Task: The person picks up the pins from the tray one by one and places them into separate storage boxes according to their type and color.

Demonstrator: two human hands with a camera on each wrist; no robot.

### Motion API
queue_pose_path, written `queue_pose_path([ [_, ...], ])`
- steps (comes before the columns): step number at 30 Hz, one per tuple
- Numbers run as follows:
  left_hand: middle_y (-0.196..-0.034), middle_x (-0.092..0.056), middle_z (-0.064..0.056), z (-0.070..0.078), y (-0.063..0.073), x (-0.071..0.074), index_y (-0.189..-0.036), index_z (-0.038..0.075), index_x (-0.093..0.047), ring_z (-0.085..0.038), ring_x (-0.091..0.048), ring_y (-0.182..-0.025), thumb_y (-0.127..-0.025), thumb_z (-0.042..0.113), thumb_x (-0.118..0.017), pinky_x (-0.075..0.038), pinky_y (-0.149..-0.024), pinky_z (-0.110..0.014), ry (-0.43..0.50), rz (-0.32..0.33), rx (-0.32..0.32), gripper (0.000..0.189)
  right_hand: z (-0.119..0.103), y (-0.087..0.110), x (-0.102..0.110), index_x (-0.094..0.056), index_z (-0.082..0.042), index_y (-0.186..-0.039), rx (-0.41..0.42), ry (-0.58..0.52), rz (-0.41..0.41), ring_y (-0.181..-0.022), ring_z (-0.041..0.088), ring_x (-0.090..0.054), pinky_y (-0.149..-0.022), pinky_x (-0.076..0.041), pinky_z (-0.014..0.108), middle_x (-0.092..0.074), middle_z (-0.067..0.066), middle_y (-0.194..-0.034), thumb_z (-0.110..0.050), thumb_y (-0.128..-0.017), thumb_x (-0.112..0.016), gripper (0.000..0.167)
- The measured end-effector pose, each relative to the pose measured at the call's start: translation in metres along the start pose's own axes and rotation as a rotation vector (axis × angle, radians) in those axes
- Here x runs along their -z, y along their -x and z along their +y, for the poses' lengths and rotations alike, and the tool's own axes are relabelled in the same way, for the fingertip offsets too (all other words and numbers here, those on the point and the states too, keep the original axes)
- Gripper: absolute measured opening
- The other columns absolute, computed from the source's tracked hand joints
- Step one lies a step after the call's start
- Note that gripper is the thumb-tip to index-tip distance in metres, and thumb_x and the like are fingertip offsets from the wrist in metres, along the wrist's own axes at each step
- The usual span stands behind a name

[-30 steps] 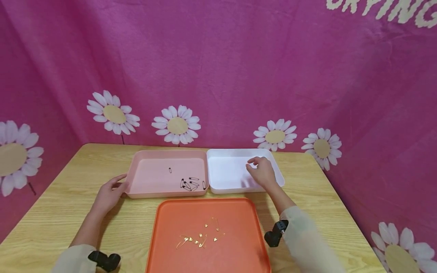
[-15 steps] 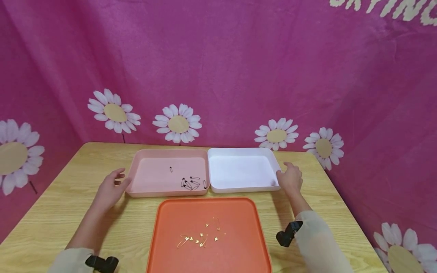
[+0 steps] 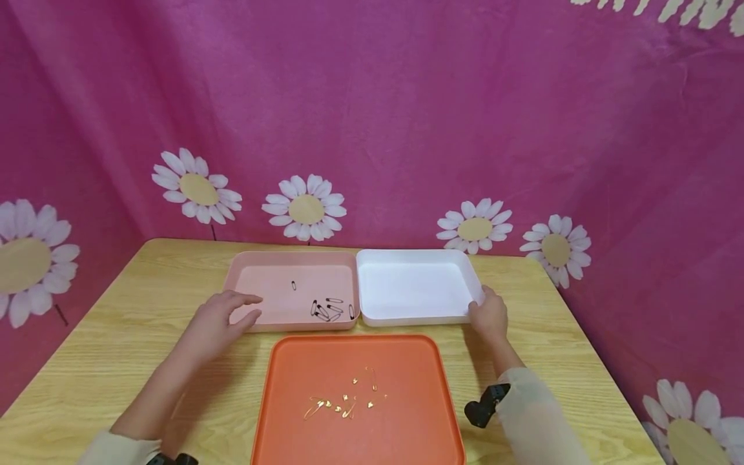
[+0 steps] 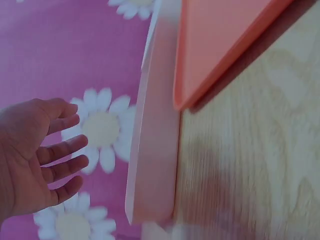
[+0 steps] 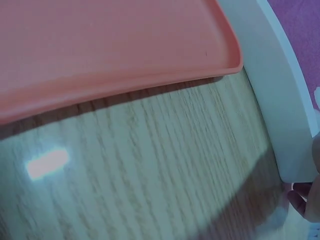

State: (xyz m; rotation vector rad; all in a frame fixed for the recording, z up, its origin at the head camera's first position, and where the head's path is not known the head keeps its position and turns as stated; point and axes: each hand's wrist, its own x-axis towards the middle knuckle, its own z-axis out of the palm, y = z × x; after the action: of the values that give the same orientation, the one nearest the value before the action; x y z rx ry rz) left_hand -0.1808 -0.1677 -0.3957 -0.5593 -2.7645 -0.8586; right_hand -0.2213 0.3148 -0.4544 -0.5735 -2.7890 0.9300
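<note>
My left hand [image 3: 215, 326] hovers over the front left corner of the pink tray [image 3: 261, 274], fingers apart and holding nothing. In the left wrist view that hand [image 4: 35, 150] is spread beside the tray's wall. Several black safety pins [image 3: 321, 313] lie in the pink tray, mostly near its right front corner. Against its right side stands the white tray [image 3: 415, 284], bare inside. My right hand [image 3: 489, 318] grips the white tray's right end near the front corner, thumb over the rim. The right wrist view shows only part of its fingers [image 5: 311, 200].
In front of both trays lies an orange tray [image 3: 360, 445] with several gold safety pins [image 3: 349, 410] and small gold bits. The wooden table [image 3: 540, 361] backs onto a magenta curtain [image 3: 372, 116] printed with daisies.
My right hand has moved from above the white tray to its right end and taken hold there. My left hand has left the pink tray's left side and moved right, over its corner.
</note>
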Motion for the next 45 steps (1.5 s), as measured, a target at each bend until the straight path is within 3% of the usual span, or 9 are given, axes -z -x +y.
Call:
queue_pose_path([
  [7, -0.086, -0.067, 0.003, 0.029, 0.005, -0.018, -0.096, 0.013, -0.071, -0.021, -0.061, -0.085, -0.083, 0.019, -0.069, -0.048, -0.077, -0.036, -0.03, -0.116, -0.182, 0.014, 0.0, 0.001, -0.003, -0.03, 0.007, -0.142, -0.042, -0.055, -0.015, -0.132, 0.042, -0.035, -0.11, -0.027, 0.049, -0.038, 0.029, -0.142, -0.012, -0.091, -0.042, 0.055],
  [11, -0.075, -0.062, 0.012, 0.044, 0.014, -0.027, -0.081, 0.019, -0.069, -0.01, -0.057, -0.073, -0.082, 0.019, -0.069, -0.045, -0.066, -0.026, -0.044, -0.279, -0.27, 0.0, 0.001, 0.003, -0.004, -0.03, 0.005, -0.142, -0.049, -0.088, -0.007, -0.134, 0.041, -0.033, -0.111, -0.025, 0.048, -0.036, 0.028, -0.143, -0.012, -0.091, -0.041, 0.055],
  [15, -0.067, -0.056, 0.017, 0.057, 0.027, -0.036, -0.07, 0.023, -0.065, -0.001, -0.047, -0.063, -0.078, 0.019, -0.07, -0.039, -0.057, -0.02, -0.056, -0.419, -0.286, 0.011, 0.004, 0.005, -0.006, -0.031, 0.004, -0.142, -0.059, -0.144, 0.017, -0.135, 0.04, -0.032, -0.112, -0.024, 0.048, -0.035, 0.027, -0.145, -0.011, -0.091, -0.039, 0.054],
  [23, -0.064, -0.046, 0.012, 0.067, 0.051, -0.063, -0.066, 0.022, -0.061, -0.004, -0.039, -0.058, -0.072, 0.027, -0.076, -0.032, -0.052, -0.023, -0.179, -0.396, -0.249, 0.016, 0.007, 0.005, -0.012, -0.036, 0.002, -0.141, -0.059, -0.225, 0.086, -0.134, 0.039, -0.034, -0.112, -0.025, 0.046, -0.037, 0.025, -0.144, -0.011, -0.089, -0.041, 0.054],
  [30, -0.059, -0.042, 0.011, 0.07, 0.06, -0.074, -0.057, 0.021, -0.054, -0.008, -0.044, -0.052, -0.068, 0.023, -0.076, -0.03, -0.048, -0.025, -0.296, -0.301, -0.273, 0.024, 0.011, 0.007, -0.015, -0.038, -0.003, -0.141, -0.085, -0.284, 0.103, -0.135, 0.037, -0.033, -0.112, -0.025, 0.045, -0.037, 0.022, -0.145, -0.012, -0.088, -0.043, 0.055],
  [33, -0.058, -0.044, 0.01, 0.074, 0.061, -0.076, -0.056, 0.02, -0.052, -0.01, -0.045, -0.051, -0.07, 0.019, -0.074, -0.031, -0.046, -0.026, -0.291, -0.293, -0.25, 0.026, 0.01, 0.008, -0.015, -0.039, -0.005, -0.141, -0.098, -0.314, 0.112, -0.136, 0.036, -0.033, -0.112, -0.025, 0.044, -0.037, 0.021, -0.145, -0.012, -0.088, -0.044, 0.054],
  [40, -0.057, -0.044, 0.009, 0.077, 0.059, -0.08, -0.056, 0.018, -0.051, -0.009, -0.043, -0.05, -0.067, 0.009, -0.067, -0.031, -0.044, -0.027, -0.206, -0.325, -0.12, 0.022, 0.01, 0.007, -0.016, -0.04, -0.005, -0.141, -0.11, -0.346, 0.136, -0.136, 0.036, -0.033, -0.112, -0.025, 0.045, -0.038, 0.02, -0.145, -0.012, -0.088, -0.044, 0.053],
  [45, -0.059, -0.044, 0.002, 0.079, 0.059, -0.086, -0.059, 0.012, -0.051, -0.015, -0.046, -0.049, -0.069, 0.01, -0.069, -0.035, -0.043, -0.028, -0.325, -0.334, -0.241, 0.02, 0.012, 0.006, -0.017, -0.041, -0.006, -0.141, -0.125, -0.361, 0.133, -0.136, 0.035, -0.033, -0.113, -0.025, 0.044, -0.038, 0.02, -0.145, -0.012, -0.088, -0.044, 0.053],
])
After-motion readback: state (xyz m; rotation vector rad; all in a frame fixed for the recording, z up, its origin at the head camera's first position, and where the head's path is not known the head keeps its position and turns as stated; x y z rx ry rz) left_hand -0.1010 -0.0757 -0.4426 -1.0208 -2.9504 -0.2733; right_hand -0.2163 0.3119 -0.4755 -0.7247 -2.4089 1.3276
